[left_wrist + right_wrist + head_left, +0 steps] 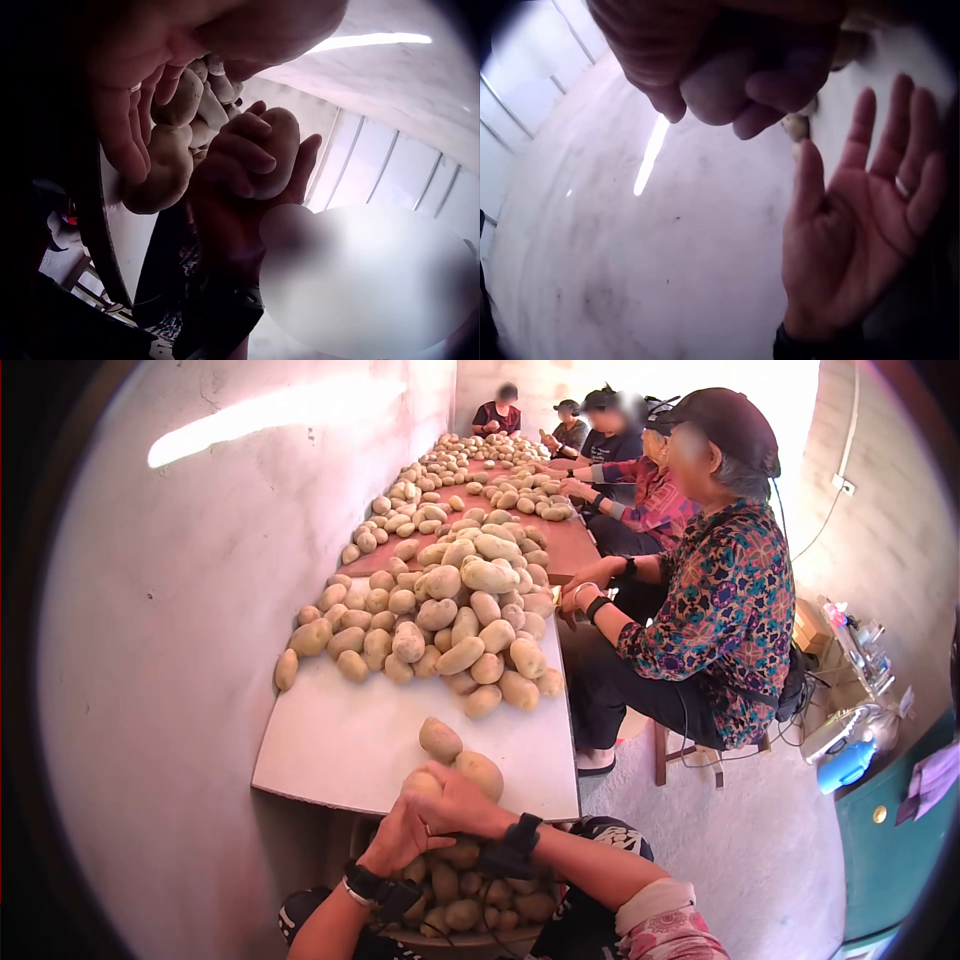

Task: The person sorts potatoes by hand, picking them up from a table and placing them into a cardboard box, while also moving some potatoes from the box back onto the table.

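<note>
In the head view my right hand (462,805) grips a potato (422,784) over the table's near edge. The right wrist view shows that potato (718,86) under the curled fingers of my right hand (727,45); in the left wrist view my right hand (232,161) has its fingers round the potato (279,150). My left hand (395,838) is just beside it, palm up with extended fingers and nothing held, as the right wrist view shows the left hand (859,225). Two potatoes (440,739) (480,774) lie on the table just beyond.
A big potato pile (440,610) covers the middle of the white table (330,745). A container of potatoes (460,915) is below, between the legs. A wall (170,660) stands left; a seated person (710,600) and others line the right side.
</note>
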`<action>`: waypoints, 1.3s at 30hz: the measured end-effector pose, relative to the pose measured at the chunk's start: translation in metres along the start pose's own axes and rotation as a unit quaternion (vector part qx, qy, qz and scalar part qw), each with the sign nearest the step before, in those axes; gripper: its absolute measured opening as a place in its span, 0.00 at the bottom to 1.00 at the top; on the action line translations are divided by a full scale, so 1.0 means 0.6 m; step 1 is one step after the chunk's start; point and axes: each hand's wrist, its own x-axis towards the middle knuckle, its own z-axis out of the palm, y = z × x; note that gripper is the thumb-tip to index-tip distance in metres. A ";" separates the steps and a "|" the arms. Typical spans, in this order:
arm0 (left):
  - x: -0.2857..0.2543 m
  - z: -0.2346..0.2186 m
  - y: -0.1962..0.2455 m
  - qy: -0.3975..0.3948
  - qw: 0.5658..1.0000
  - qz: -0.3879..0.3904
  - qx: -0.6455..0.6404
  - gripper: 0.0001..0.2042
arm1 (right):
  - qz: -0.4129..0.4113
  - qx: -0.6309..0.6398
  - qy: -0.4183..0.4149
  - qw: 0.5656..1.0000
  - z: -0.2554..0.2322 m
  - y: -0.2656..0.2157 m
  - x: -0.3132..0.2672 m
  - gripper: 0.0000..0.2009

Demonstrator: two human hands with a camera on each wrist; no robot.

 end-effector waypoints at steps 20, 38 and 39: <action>-0.024 0.010 -0.010 0.118 0.993 0.000 0.022 0.23 | -0.143 -0.135 -0.034 0.980 0.014 0.004 -0.035 0.22; -0.041 0.022 0.036 0.039 0.973 0.220 0.059 0.11 | 0.160 0.364 0.018 0.917 -0.005 0.008 -0.010 0.32; -0.043 0.032 0.039 0.013 0.971 0.229 0.075 0.11 | 0.175 0.374 0.033 0.910 -0.006 0.003 -0.010 0.30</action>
